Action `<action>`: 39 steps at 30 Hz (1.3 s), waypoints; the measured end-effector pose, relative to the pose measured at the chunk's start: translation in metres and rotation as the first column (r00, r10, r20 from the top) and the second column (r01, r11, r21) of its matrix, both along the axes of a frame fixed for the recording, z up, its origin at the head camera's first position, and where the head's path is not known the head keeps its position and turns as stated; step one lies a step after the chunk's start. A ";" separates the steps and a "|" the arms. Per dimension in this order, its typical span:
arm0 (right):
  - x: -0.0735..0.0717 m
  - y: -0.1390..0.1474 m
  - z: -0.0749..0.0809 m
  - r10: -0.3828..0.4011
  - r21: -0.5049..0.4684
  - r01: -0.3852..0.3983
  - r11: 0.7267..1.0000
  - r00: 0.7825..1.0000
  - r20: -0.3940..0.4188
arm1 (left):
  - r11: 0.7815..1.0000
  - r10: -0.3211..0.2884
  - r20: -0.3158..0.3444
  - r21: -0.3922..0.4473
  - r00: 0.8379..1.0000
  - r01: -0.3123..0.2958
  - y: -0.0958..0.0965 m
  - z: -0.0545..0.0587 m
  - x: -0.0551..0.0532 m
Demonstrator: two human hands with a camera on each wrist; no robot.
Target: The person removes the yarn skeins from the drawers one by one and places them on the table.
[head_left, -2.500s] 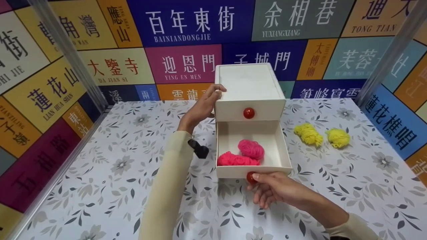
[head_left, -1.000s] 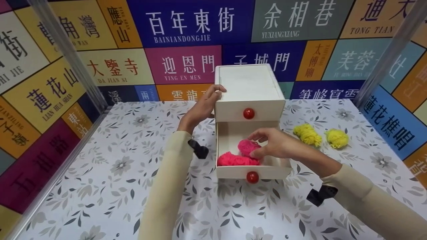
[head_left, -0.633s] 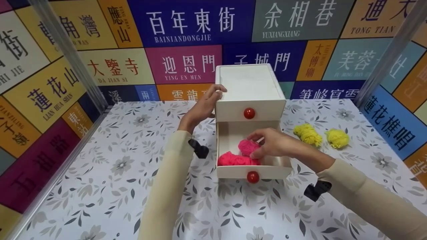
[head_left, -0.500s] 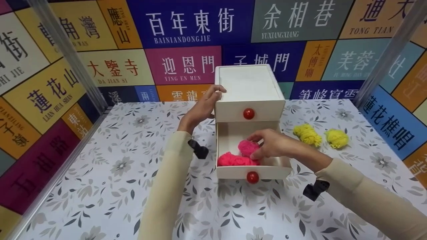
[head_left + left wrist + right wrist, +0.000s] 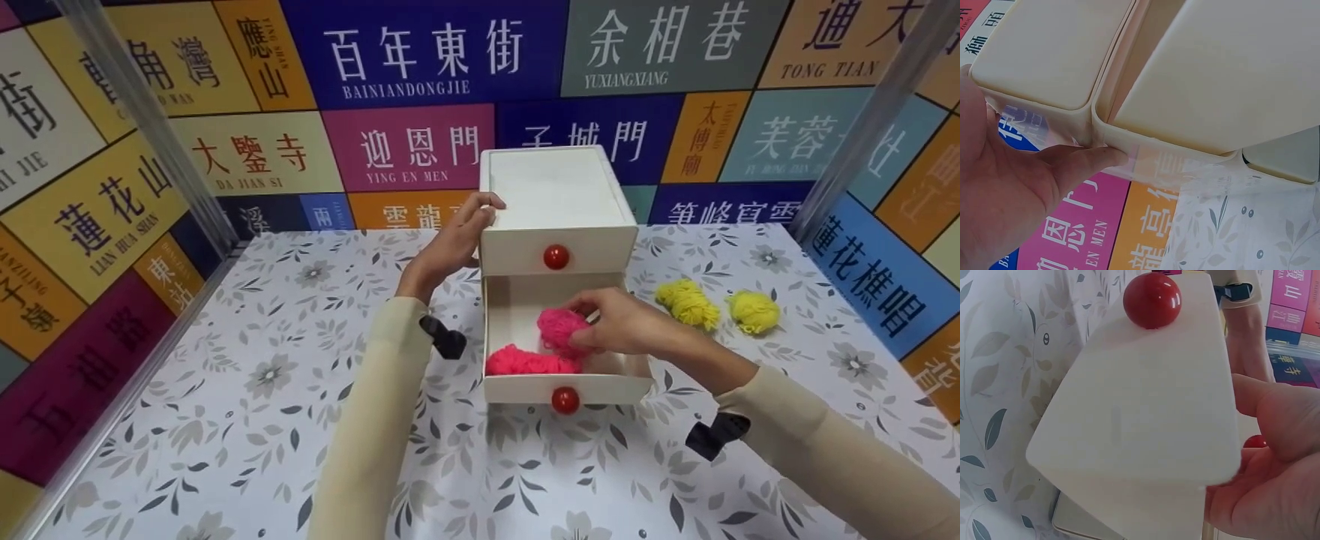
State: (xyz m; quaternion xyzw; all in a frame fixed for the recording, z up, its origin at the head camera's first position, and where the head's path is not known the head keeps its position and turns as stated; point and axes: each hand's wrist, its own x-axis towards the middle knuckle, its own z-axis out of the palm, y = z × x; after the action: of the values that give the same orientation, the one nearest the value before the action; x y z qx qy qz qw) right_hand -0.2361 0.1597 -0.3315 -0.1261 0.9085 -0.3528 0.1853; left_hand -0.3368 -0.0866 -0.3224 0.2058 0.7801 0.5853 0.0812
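A white two-drawer box [image 5: 555, 187] stands on the table, its upper drawer closed and its lower drawer [image 5: 615, 386] pulled out. My left hand [image 5: 454, 240] grips the box's upper left edge, fingers over the top; the thumb lies along the side wall in the left wrist view. Inside the lower drawer, my right hand [image 5: 626, 322] holds a round pink yarn ball [image 5: 561, 331] between thumb and fingers. A longer pink yarn skein [image 5: 532, 361] lies at the drawer's front left. In the right wrist view the drawer front [image 5: 1140, 405] hides the yarn.
Two yellow yarn bundles, a longer one [image 5: 688, 304] and a round one [image 5: 754, 312], lie on the table right of the box. A red knob [image 5: 565, 400] sticks out of the lower drawer's front, another red knob [image 5: 556, 256] from the upper. Sign-printed panels [image 5: 412, 142] stand behind.
My right hand has left the lower drawer's knob and reached into the drawer onto the round pink yarn ball, which has just shifted slightly up and right. The left hand stays put.
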 end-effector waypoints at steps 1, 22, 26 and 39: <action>0.001 0.001 0.001 -0.003 -0.010 0.003 1.000 1.000 -0.002 | 1.000 0.001 0.001 -0.001 1.000 -0.001 0.000 0.000 0.000; 0.010 0.059 0.025 -0.048 -0.137 0.040 0.990 0.997 -0.055 | 0.999 0.006 -0.006 -0.035 1.000 -0.006 0.001 -0.001 0.001; 0.012 0.077 0.024 -0.065 -0.177 0.051 0.983 0.995 -0.075 | 1.000 -0.005 -0.011 -0.029 1.000 0.005 0.000 -0.001 0.002; 0.005 0.130 -0.002 -0.120 -0.285 0.094 0.954 0.990 -0.075 | 1.000 0.009 0.013 -0.013 1.000 -0.009 0.001 0.000 0.001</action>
State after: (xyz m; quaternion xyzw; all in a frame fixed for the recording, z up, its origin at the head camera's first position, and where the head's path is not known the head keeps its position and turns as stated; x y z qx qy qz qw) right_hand -0.2310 0.2893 -0.3340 -0.1176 0.8623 -0.4814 0.1044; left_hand -0.3363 -0.0855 -0.3228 0.1980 0.7843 0.5817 0.0851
